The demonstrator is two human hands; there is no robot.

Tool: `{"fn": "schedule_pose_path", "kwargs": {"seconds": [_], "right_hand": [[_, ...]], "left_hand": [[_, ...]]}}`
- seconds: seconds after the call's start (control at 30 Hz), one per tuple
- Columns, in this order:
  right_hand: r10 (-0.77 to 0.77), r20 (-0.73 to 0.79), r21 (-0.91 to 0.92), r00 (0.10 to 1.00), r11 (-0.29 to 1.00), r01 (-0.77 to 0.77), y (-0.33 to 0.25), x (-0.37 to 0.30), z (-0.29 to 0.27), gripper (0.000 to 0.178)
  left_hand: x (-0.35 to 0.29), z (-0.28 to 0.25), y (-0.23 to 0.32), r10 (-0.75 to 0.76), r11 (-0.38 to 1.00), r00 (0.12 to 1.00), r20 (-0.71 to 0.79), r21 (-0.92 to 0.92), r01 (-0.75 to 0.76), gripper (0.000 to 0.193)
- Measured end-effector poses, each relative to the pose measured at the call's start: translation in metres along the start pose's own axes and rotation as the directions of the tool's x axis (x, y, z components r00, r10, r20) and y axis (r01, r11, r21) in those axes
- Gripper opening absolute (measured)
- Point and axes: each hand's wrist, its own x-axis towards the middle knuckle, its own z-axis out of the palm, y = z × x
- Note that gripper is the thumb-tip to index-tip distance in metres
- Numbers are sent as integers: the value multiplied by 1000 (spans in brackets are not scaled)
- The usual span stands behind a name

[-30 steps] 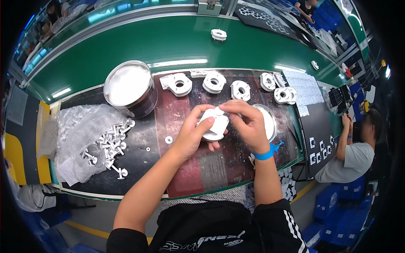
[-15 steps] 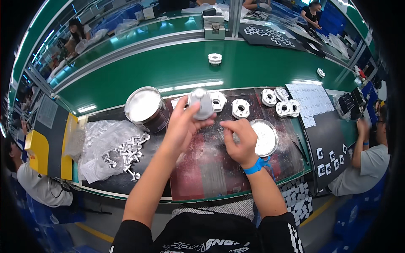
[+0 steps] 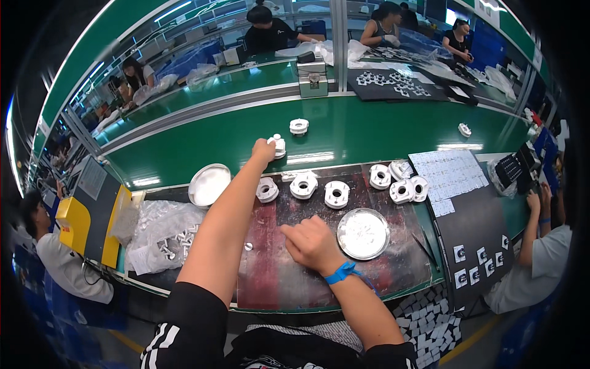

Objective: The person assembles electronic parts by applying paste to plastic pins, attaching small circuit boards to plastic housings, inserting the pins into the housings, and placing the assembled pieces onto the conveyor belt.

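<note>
My left hand (image 3: pixel 263 151) reaches far out over the green belt, its fingers closed on a white plastic housing (image 3: pixel 278 147) with a small knob on top. The housing is at the belt's surface; whether it rests there I cannot tell. My right hand (image 3: pixel 312 243) hovers over the dark red work mat (image 3: pixel 289 283), fingers curled together; anything inside them is hidden. Next to it stands a round dish (image 3: pixel 364 234) of small white pieces. White ring-shaped housings (image 3: pixel 303 185) line the mat's far edge. A small white piece (image 3: pixel 248 246) lies on the mat left of my right hand.
A white-topped tub (image 3: pixel 209 184) and a plastic bag of white stemmed parts (image 3: pixel 166 230) are at left. Tweezers (image 3: pixel 425 251) lie at right, beside a black board (image 3: pixel 473 246). Another white housing (image 3: pixel 298 126) sits on the belt (image 3: pixel 369 129). Co-workers sit around.
My left hand has carried the white housing forward from above the mat to the green belt. My right hand has shifted left and nearer. The view has tilted up.
</note>
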Motion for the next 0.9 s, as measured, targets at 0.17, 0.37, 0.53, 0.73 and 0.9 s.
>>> {"fn": "schedule_pose_path", "kwargs": {"seconds": [0.17,0.37,0.53,0.73,0.9], "right_hand": [[31,58,-10,998,999,-31,9,-14,-3,23],[-4,114,13,993,1000,3,8,-19,7,25],[-39,183,32,982,999,33,4,-23,18,30],[-34,138,73,990,997,24,4,-27,19,28],[-50,139,44,989,998,44,3,-23,23,24]], "left_hand": [[-26,-3,45,106,959,992,-69,272,-84,41],[-37,-1,103,508,714,853,119,497,-494,44],[-22,22,107,395,340,861,321,819,-462,49],[-14,28,109,682,547,710,178,520,-656,30],[-73,-28,142,578,812,789,206,-242,-532,38]]}}
